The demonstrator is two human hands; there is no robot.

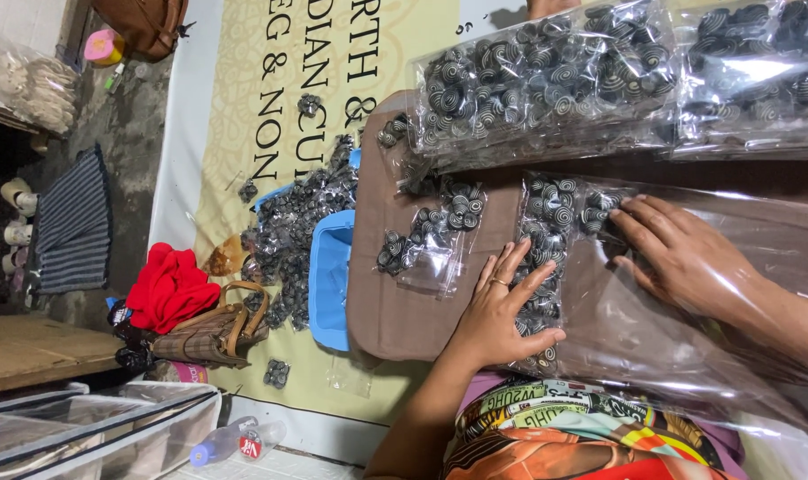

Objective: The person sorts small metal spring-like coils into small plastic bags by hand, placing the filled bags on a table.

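Note:
A large clear plastic bag [671, 356] lies on a brown cloth-covered board [395, 311], with black-and-white spiral-patterned beads [546, 213] gathered at its closed end. My left hand [502, 307], a ring on one finger, rests flat on the outside of the bag with fingers spread, pressing on the beads. My right hand [688, 258] is inside the bag, its fingertips touching a small cluster of beads [595, 212]. Neither hand grips anything.
Two filled bead bags [546, 80] [751, 71] lie beyond my hands, and smaller bead packets [431, 236] lie on the board. A blue tub [331, 276], loose bead packets [288, 231], a woven handbag [213, 333], red cloth [168, 284] and clear storage boxes [84, 427] lie on or beside a lettered banner on the floor.

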